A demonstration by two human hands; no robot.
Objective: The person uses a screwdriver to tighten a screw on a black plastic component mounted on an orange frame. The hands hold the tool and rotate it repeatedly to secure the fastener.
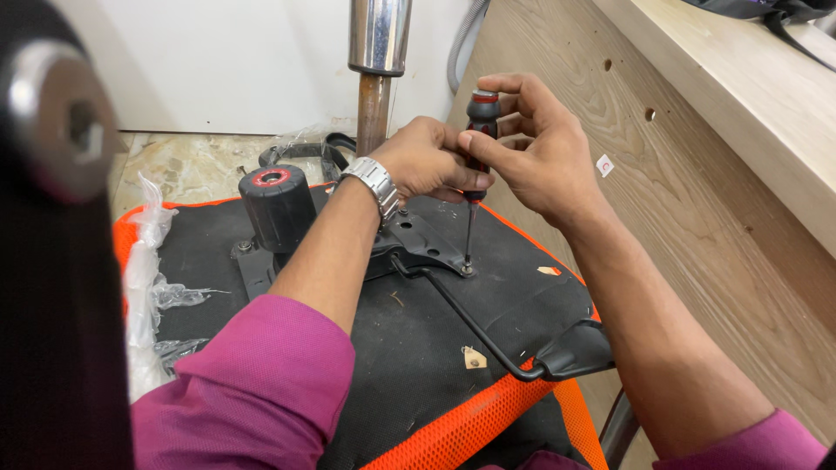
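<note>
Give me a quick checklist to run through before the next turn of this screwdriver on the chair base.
1. Screwdriver tip seated on the screw in the black metal plate: ok, the tip meets it.
2. Shaft upright: ok, only slightly tilted.
3. Left hand steadying the handle: ok, wrapped around its lower part.
4. Right hand on the handle top: ok, fingertips pinch it.
5. Lever rod clear of the tip: ok, it runs beside the screw, not over it.
6. Screw tightness: cannot tell from this view.
</note>
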